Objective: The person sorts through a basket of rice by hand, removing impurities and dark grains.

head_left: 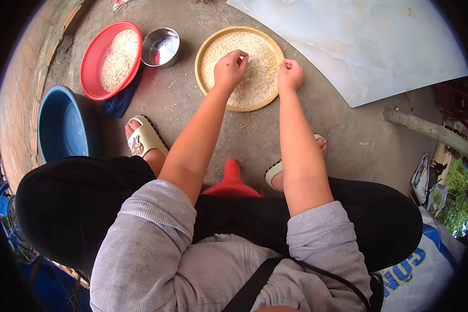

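Observation:
A round yellow winnowing tray [198, 73] lies on the concrete floor in front of me, spread with pale rice grains [257, 57]. Over the grain, my left hand [231, 70] is closed, its thumb and index finger drawn together in a pinch; anything between them is too small to make out. At the tray's right rim, my right hand [291, 76] is closed, with its fingertips curled on the edge.
Left of the tray stand a steel bowl [161, 48], a red basin [91, 67] holding more grain and a deep blue tub [62, 125]. A pale marbled sheet [359, 47] covers the upper right, near a wooden pole [426, 127]. A red stool [231, 179] shows beneath me.

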`<state>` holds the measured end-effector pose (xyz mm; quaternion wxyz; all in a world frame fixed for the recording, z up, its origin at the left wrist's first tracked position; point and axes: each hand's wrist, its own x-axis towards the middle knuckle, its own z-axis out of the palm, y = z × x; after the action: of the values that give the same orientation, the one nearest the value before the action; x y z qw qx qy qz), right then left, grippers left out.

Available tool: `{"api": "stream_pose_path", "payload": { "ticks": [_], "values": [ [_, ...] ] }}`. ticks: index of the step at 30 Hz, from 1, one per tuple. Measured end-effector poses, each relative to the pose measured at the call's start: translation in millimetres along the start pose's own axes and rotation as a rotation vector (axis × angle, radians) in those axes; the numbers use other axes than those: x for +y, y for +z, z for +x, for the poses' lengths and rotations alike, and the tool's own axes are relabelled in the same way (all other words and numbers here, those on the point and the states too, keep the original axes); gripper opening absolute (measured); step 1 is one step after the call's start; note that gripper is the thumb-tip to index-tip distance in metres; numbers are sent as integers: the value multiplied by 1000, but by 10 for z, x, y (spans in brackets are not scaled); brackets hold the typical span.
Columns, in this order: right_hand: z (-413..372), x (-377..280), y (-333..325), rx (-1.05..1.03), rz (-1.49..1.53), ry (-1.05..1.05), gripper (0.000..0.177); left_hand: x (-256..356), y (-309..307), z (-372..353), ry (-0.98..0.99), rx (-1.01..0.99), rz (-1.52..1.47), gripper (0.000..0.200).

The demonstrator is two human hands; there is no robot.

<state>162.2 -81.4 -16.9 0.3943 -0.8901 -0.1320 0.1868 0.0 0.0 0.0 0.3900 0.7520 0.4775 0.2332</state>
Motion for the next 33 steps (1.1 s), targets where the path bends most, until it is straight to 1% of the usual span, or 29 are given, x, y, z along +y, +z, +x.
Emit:
{"api": "stream_pose_path", "payload": {
  "ticks": [2, 3, 5, 7, 9, 12, 16, 21, 25, 27, 28, 30, 31, 33],
  "values": [
    [-105, 17, 87, 10, -85, -84, 8, -105, 36, -158, 36, -81, 84, 10],
    [11, 89, -46, 25, -88, -88, 8, -41, 260, -205, 47, -83, 73, 10],
    [-10, 71, -9, 44, -183, -253, 6, -134, 314, -260, 258, 73, 211, 7],
    [-70, 35, -14, 24, -236, -270, 6, -117, 328, -285, 260, 84, 220, 5],
    [-106, -13, -31, -15, -310, -270, 7, -91, 351, -283, 218, 92, 253, 5],
    [-124, -115, 16, 13, -389, -204, 8, -78, 363, -282, 223, 99, 269, 6],
    [-152, -147, 73, 18, -433, -166, 9, -80, 377, -285, 208, 102, 279, 7],
    [-138, -117, 147, 96, -481, -210, 9, -67, 363, -278, 194, 96, 259, 6],
    [-118, -172, 153, 81, -541, -223, 9, -24, 379, -253, 137, 116, 220, 7],
    [-139, -178, 139, 87, -537, -298, 9, 11, 366, -235, 51, 87, 188, 7],
    [-148, -180, 136, 86, -539, -297, 9, 33, 353, -224, 50, 87, 187, 7],
    [-153, -181, 138, 67, -536, -303, 10, 79, 344, -182, -58, 69, 106, 8],
    [-148, -182, 144, 67, -537, -303, 10, 98, 344, -146, -58, 68, 105, 8],
    [-130, -180, 170, 67, -560, -307, 12, 116, 355, -45, 24, 49, 89, 14]
  ]
}}
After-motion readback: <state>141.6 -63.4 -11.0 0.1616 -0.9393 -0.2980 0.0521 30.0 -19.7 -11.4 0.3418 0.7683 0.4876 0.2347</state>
